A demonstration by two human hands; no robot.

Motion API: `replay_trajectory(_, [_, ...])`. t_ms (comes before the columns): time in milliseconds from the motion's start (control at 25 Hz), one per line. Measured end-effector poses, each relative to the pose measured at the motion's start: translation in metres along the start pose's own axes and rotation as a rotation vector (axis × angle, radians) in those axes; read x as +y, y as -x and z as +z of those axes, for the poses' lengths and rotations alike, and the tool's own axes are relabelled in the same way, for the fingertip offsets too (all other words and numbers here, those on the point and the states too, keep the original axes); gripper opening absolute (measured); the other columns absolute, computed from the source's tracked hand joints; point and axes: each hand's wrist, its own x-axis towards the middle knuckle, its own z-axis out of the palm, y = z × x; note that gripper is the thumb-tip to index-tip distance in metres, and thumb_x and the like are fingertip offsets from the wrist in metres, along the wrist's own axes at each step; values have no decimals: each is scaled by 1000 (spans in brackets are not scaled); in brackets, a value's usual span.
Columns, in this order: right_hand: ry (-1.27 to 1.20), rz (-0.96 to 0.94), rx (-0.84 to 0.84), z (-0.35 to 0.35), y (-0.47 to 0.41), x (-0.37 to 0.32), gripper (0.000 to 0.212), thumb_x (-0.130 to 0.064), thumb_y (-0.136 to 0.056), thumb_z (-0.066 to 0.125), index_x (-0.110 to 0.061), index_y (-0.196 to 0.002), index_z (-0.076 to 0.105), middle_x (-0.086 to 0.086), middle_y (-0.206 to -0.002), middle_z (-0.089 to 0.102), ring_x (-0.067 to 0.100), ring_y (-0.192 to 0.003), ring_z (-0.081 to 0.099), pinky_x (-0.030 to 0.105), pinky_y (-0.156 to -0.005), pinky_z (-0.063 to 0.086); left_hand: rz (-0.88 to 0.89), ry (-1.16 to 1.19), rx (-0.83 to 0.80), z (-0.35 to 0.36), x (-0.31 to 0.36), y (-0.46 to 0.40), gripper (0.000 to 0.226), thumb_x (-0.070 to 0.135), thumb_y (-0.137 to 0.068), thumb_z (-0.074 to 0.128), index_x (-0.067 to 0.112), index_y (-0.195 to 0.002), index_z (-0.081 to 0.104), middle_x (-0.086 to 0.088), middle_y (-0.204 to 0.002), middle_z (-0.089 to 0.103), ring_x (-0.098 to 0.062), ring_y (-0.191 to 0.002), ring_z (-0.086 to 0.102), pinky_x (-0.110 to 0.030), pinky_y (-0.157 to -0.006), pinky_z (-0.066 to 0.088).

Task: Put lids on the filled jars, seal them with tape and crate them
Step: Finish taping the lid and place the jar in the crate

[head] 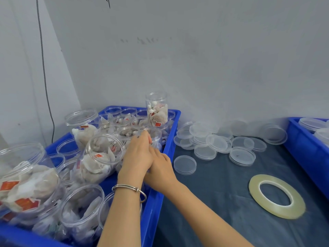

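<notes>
A blue crate (171, 139) at the left holds several clear jars filled with white sachets, all without lids. Both my hands reach into it. My left hand (138, 154), with a bangle on the wrist, has its fingertips curled on the rim of an open jar (155, 135) by the crate's right wall. My right hand (161, 167) lies just under and behind the left hand, its fingers hidden. Several clear loose lids (219, 143) are scattered on the dark table, one lid (185, 165) closest to the crate. A roll of clear tape (276, 196) lies flat at the right.
One filled jar (156, 109) stands upright on top of the others at the crate's far end. A second blue crate (306, 145) at the right edge holds stacked lids (311, 123). A grey wall closes the back, and a black cable (44, 77) hangs at the left.
</notes>
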Motion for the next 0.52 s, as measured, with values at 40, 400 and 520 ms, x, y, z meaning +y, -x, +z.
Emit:
replay_trajectory(40, [-16,2,13,-1,0,0,50,-29,-85,55,-21,-134,43,-3,-120,53,12,-111,44,32,-104,27,-8,-2,5,-1,0,-1,35,-2,-85,58,16,-110,42,-10,-109,49,-24,-92,54,-22,-52,36])
replay_trajectory(400, [-124,37,57,-41,-1,-7,46,-9,-74,64,-22,-117,60,-3,-118,55,17,-108,51,41,-88,48,52,18,20,2,-10,-5,40,-5,-83,59,13,-115,44,-2,-97,51,-21,-89,54,-32,-73,45])
replay_trajectory(520, [-243,76,324,-78,-16,-33,29,-2,-70,49,-15,-85,70,-2,-106,61,18,-101,55,41,-85,48,42,11,56,5,-15,-9,39,-6,-85,54,16,-114,40,0,-90,49,-19,-83,51,-34,-74,45])
